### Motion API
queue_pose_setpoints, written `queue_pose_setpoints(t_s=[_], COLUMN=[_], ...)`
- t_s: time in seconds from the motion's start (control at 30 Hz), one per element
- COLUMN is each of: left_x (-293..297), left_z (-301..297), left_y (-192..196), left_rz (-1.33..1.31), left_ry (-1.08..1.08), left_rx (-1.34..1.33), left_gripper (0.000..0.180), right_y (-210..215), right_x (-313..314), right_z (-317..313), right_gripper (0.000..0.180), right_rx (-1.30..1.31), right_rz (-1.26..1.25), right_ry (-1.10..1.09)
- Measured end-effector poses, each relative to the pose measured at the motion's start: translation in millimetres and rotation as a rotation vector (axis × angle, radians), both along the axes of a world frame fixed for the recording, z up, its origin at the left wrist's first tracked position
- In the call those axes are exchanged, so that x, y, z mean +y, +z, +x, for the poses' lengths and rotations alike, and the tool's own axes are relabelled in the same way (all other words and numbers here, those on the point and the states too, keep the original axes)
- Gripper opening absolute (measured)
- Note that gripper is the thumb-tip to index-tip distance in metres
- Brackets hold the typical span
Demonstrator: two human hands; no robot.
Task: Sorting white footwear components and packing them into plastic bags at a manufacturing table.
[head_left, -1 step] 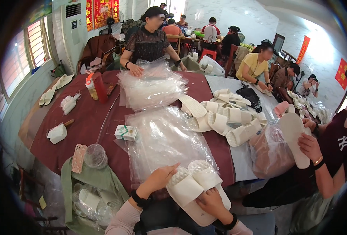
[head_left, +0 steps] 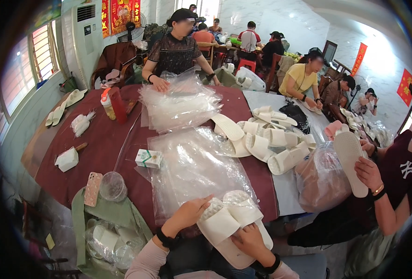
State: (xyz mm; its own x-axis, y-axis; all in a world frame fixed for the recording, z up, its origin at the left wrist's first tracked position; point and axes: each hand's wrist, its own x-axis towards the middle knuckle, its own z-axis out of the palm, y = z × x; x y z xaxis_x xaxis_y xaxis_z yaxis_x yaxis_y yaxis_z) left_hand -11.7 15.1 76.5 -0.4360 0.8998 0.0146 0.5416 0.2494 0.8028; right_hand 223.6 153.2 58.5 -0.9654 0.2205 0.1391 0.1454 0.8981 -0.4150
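Note:
A pair of white slippers [head_left: 234, 221] is tilted over my lap at the table's near edge, toes pointing away. My left hand [head_left: 189, 215] closes on the left slipper's side near the toe; some of its fingers are hidden behind the slipper. My right hand [head_left: 252, 242] grips the pair by the straps, fingers curled at the strap edge between the two slippers. Just beyond the toes lies a stack of clear plastic bags [head_left: 199, 162] on the dark red tablecloth [head_left: 108, 149].
White slippers [head_left: 275, 142] are heaped to the right of the bags. Opposite, a person [head_left: 178, 49] touches more bags [head_left: 180, 100]. At right, another person's hand [head_left: 368, 171] holds a slipper [head_left: 350, 162]. A small box [head_left: 148, 158], phone [head_left: 93, 188] and plastic tub [head_left: 113, 186] are at left.

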Motion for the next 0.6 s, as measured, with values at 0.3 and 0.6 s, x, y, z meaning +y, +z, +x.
queue_pose_setpoints(t_s=[0.3, 0.6], left_x=[-10.2, -4.9], left_z=[3.0, 13.0], left_y=[-8.8, -7.4], left_rz=[0.152, 0.070], left_ry=[-0.055, -0.133], left_rx=[0.153, 0.342], left_gripper=[0.038, 0.037], right_y=[-9.5, -16.6], right_x=[-8.6, -9.0], right_z=[-12.7, -34.9], right_gripper=[0.030, 0.020], right_rx=[0.223, 0.094], right_rz=[0.194, 0.108], right_ry=[-0.029, -0.064])
